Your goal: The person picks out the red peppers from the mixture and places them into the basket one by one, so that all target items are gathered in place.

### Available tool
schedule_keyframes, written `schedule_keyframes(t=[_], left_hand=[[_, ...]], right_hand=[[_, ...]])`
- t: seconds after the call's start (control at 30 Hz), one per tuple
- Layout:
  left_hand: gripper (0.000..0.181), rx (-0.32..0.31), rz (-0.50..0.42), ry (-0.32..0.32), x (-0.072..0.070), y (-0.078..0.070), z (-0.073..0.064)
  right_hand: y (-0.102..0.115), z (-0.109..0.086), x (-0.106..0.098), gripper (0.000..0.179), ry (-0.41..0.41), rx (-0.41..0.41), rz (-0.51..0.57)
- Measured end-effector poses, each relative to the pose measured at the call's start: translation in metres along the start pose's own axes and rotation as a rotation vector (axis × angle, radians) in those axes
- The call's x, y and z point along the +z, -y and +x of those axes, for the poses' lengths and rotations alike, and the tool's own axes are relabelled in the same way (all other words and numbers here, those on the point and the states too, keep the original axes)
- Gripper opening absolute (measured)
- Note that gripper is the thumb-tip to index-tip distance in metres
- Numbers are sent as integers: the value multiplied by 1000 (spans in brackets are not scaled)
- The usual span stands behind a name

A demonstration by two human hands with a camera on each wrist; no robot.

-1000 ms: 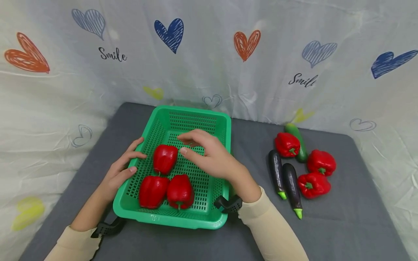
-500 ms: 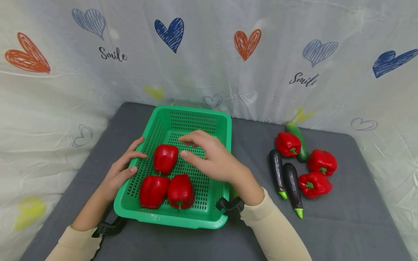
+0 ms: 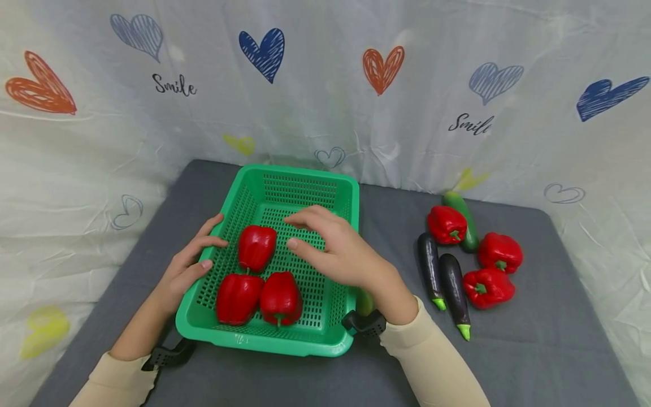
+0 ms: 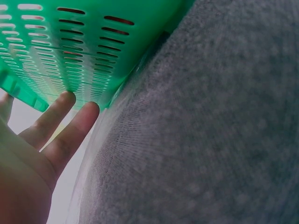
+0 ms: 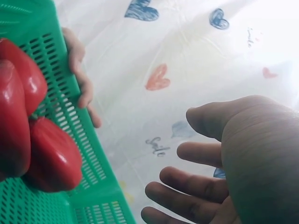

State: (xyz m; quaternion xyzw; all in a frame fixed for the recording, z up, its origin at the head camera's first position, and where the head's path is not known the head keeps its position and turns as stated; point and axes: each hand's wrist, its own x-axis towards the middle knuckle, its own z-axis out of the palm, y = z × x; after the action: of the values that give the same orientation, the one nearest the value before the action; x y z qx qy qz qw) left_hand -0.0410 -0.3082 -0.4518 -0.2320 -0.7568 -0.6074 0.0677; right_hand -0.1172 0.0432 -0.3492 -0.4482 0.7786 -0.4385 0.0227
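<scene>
A green plastic basket (image 3: 267, 343) with slotted walls stands on the grey cloth, holding three red bell peppers (image 3: 256, 249) toward its left and near side. My left hand (image 3: 183, 271) grips the basket's left rim, thumb and some fingers over the edge; in the left wrist view two fingers (image 4: 77, 128) lie against the outer wall. Over the right part of the basket hovers my right hand (image 3: 338, 249), fingers loosely bent, thumb apart, nothing held. The right wrist view shows its spread fingers (image 5: 187, 196) beside the peppers (image 5: 53, 154).
Right of the basket lie two eggplants (image 3: 454, 291), several more red bell peppers (image 3: 489, 287) and a green cucumber or zucchini (image 3: 469, 226). A yellow-green thing (image 3: 364, 303) is mostly hidden behind my right wrist. A white curtain with printed hearts (image 3: 325, 102) hangs behind.
My right hand has drifted slightly to the right and toward me above the basket. The left hand, basket and vegetables stay where they were.
</scene>
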Motion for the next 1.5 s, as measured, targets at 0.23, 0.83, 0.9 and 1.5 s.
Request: schedule_keyframes(t=[0.23,0.83,0.9,1.5], left_hand=[[35,7,-9,-4,-1,3,-1],[35,-24,5,-1,1,-3,1],[35,-26,6,-2,0,-3,0],[35,-15,1,0,0,0,-1]], right_hand=[[0,-6,-5,39,-8,-8,-73],[-6,-25,-12,39,-22,21,-138],[-7,-26,-13,40,-20,32,-142],[-10,-39,-21,40,-11,63,-196]])
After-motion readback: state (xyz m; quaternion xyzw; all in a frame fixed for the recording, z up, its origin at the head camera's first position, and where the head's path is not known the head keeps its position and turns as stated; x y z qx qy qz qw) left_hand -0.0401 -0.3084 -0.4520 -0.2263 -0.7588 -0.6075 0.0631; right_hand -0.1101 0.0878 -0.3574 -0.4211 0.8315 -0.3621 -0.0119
